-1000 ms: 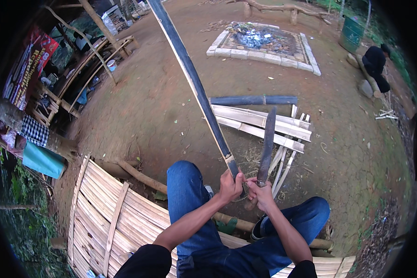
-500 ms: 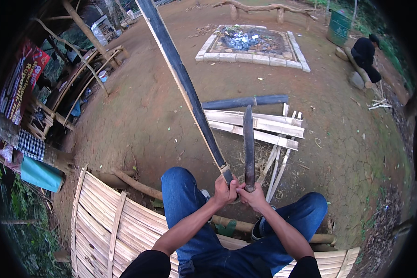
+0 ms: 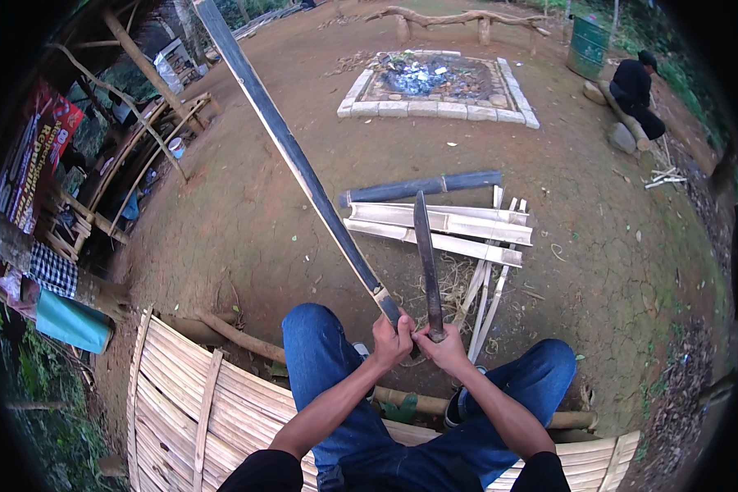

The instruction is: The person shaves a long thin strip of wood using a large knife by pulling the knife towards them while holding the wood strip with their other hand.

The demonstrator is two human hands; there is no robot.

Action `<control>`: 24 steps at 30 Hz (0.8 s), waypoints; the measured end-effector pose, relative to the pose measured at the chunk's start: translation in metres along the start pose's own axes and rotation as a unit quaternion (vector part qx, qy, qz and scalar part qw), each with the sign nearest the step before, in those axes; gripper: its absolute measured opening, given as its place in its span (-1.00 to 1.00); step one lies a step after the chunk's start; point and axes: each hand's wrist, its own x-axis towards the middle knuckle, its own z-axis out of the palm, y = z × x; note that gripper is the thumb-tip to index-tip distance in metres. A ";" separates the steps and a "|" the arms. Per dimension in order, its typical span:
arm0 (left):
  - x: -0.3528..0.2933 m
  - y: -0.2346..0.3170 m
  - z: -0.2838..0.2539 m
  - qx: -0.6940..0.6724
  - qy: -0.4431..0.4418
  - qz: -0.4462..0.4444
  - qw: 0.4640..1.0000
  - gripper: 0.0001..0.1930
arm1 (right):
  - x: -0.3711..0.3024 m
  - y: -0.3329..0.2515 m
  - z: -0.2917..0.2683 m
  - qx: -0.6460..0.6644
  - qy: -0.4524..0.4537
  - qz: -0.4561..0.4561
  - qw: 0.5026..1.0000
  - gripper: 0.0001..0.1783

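My left hand point(image 3: 393, 343) is closed around the lower end of a long bamboo strip point(image 3: 291, 156), dark on its outer face and pale along the cut edge. The strip slants up and away to the far left. In my right hand point(image 3: 447, 348) is a machete point(image 3: 427, 262), its dark blade pointing up and away. Both hands are close together between my knees, nearly touching. Beyond the blade, split bamboo pieces point(image 3: 451, 244) with pale inner faces lie on the ground beside a dark bamboo length point(image 3: 422, 188). Thin bamboo sticks point(image 3: 485, 303) lie nearer, among curled shavings.
I sit on a bamboo-slat bench point(image 3: 168, 394). Farther off are a stone-edged fire pit point(image 3: 435, 109) with ash, a green drum point(image 3: 588, 45) and a seated person point(image 3: 635, 90) at right. A bamboo shelter frame point(image 3: 143, 70) and red banner point(image 3: 37, 156) stand left.
The bamboo strip's upper end has swung left, and the machete's tip has tilted left. My hands have stayed close together with their grips unchanged. The whole view has shifted slightly.
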 end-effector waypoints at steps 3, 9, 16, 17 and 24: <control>0.000 0.000 0.001 0.001 0.005 -0.009 1.000 -0.69 | -0.001 -0.003 0.000 0.000 0.009 0.010 1.000 -0.89; 0.003 0.003 0.000 0.006 0.007 -0.024 1.000 -0.68 | 0.004 0.000 -0.004 -0.050 0.040 -0.023 0.998 -0.88; 0.007 0.001 -0.001 -0.011 0.026 -0.053 0.998 -0.73 | 0.012 0.002 -0.013 0.014 0.106 -0.012 0.994 -0.87; 0.009 0.001 -0.001 -0.016 0.026 -0.061 0.998 -0.73 | 0.013 -0.001 -0.014 0.052 0.120 0.009 0.991 -0.86; 0.012 -0.016 0.005 -0.114 0.015 -0.191 0.975 -0.75 | 0.015 -0.006 -0.020 0.189 0.146 0.047 0.970 -0.75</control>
